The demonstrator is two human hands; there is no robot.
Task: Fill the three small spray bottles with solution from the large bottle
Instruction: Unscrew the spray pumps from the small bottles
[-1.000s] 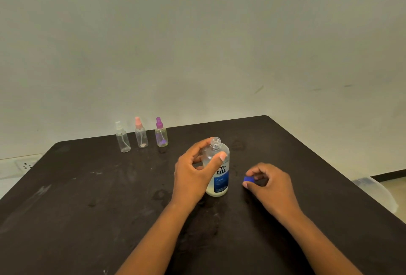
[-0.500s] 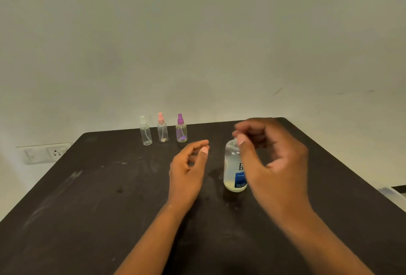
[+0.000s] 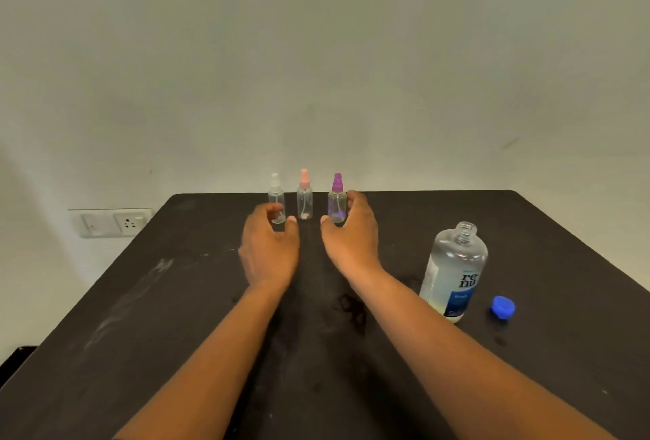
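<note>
Fetch step: left hand [image 3: 269,256] fingers curl round white-capped spray bottle [image 3: 276,201], right hand [image 3: 351,233] cups purple-capped one [image 3: 337,201], frame centre; grip unconfirmed. Large bottle [image 3: 453,270] uncapped, lower right. Next: unscrew sprayers.

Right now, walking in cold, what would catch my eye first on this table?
Probably the two hands reaching for the far row of small spray bottles: the left hand at the white-topped bottle, the right hand curled around the purple-topped bottle. Nearer right stands the large bottle, uncapped, with its blue cap beside it.
</note>
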